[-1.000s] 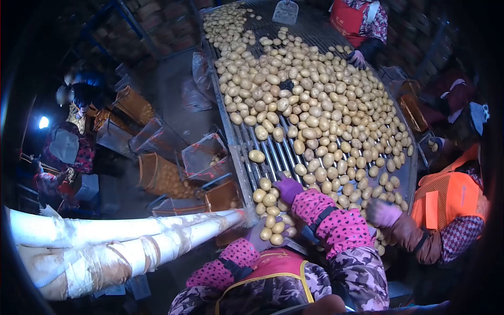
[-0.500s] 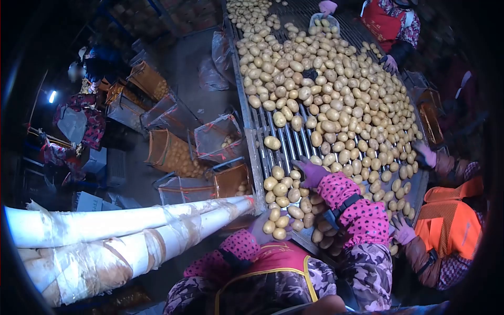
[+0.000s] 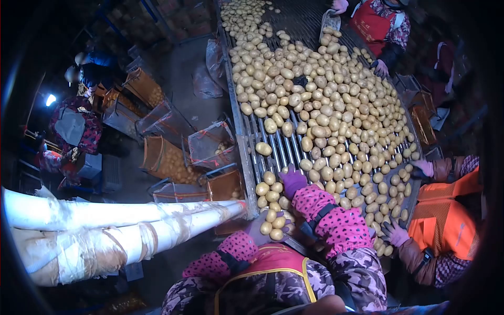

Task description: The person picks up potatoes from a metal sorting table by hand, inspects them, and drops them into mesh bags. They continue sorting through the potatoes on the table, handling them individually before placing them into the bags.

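Note:
My left hand [image 3: 258, 231], in a purple glove, is at the near left corner of the roller conveyor [image 3: 243, 157]. It cups several potatoes [image 3: 276, 234], its fingertips showing on their far side. Farther in, my right hand [image 3: 294, 182], also gloved in purple, lies with fingers outstretched beside a cluster of loose potatoes [image 3: 272, 196]; its palm is hidden. A broad layer of potatoes [image 3: 325, 100] covers much of the rollers beyond both hands, with a dark lump [image 3: 300, 81] among them.
Taped white poles [image 3: 131, 218] jut in from the left. Mesh crates [image 3: 210, 144] and potato sacks [image 3: 170, 157] stand left of the conveyor. A person in an orange vest [image 3: 443, 226] works at the right; another holds a pale scoop [image 3: 330, 23] at the far side. More people are at left.
My right hand has moved left and slightly towards me, beside the near potato cluster. My left hand still cups potatoes. The far person's scoop has moved right, and the whole view has shifted slightly.

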